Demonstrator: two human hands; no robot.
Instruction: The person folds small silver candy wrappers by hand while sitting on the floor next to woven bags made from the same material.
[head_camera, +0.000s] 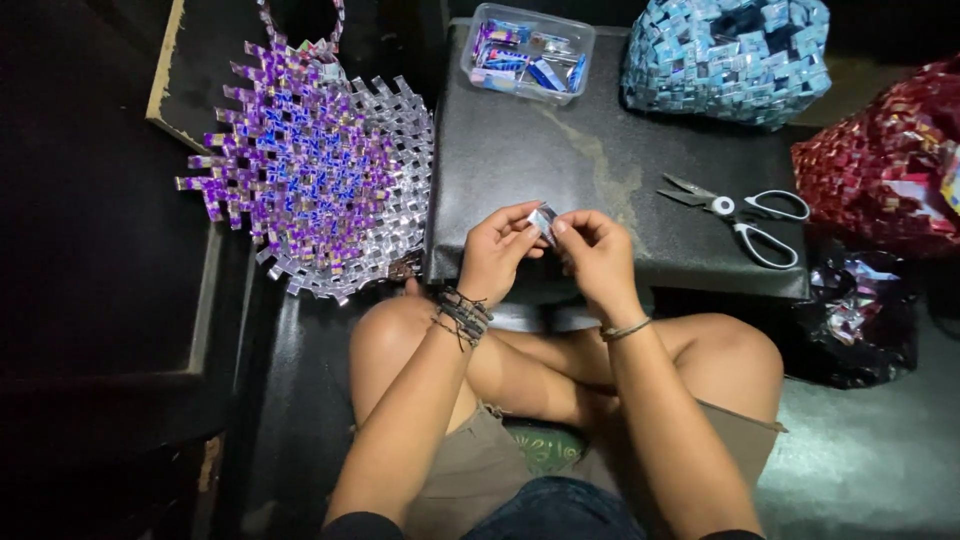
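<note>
Head view, looking down over crossed legs. Left hand (493, 252) and right hand (596, 252) together above the near edge of a dark desk (560, 150), fingers of both pinched shut on a small folded foil strip (543, 219). Strip likely light, thin, slippery, easily creased; best gripped at its folded ends. Nearby: scissors (748, 212), clear tub of strips (527, 52), woven purple mat (310, 165).

left hand (497, 252) and right hand (592, 252) raised together, fingers (528, 214) pinched — wrists apart
</note>
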